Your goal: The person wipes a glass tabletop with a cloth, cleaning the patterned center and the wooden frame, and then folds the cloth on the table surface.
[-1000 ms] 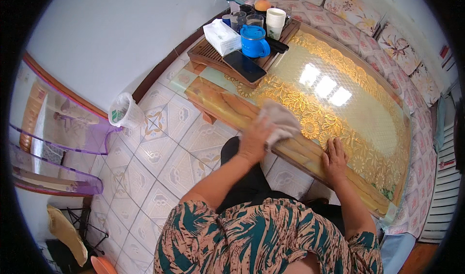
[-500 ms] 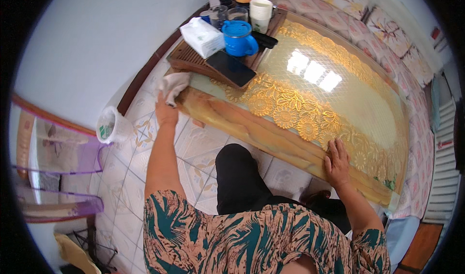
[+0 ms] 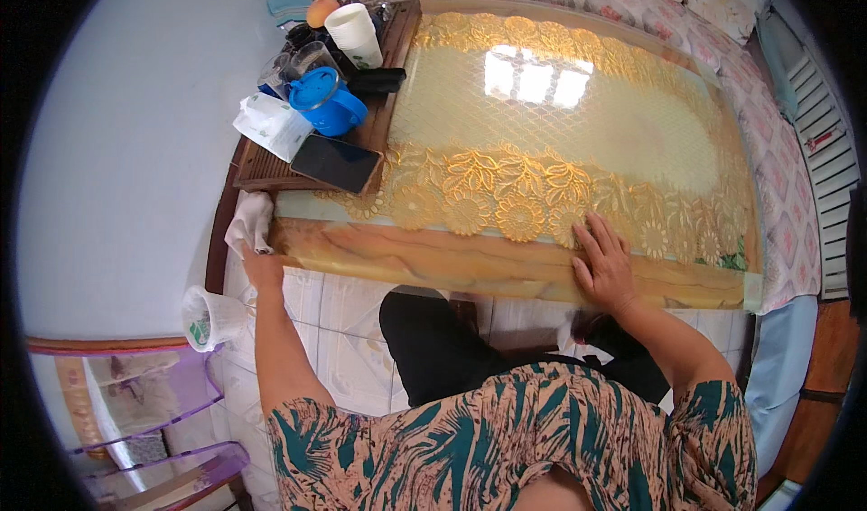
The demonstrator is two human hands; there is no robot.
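Note:
My left hand [image 3: 263,269] is closed on a whitish cloth [image 3: 249,221] at the left end of the low table, close to the wall; the cloth covers part of the fingers. The table [image 3: 433,260] has a marbled tan front edge and a clear cover over a gold floral lace pattern [image 3: 518,215]. Resting near that front edge, my right hand [image 3: 603,263] lies with its fingers spread, palm down and holding nothing. Just beyond the cloth, a slatted wooden tray [image 3: 384,123] stands on the table.
The tray carries a blue lidded mug [image 3: 327,105], a white tissue pack [image 3: 272,126], a black phone [image 3: 336,163] and stacked paper cups [image 3: 354,37]. A white wastebasket [image 3: 212,319] stands on the tiled floor. A patterned sofa [image 3: 778,177] borders the far and right sides.
My view has turned, so the table now runs more level across it. The left hand keeps the cloth at the table's left end; the right hand still lies on the cover.

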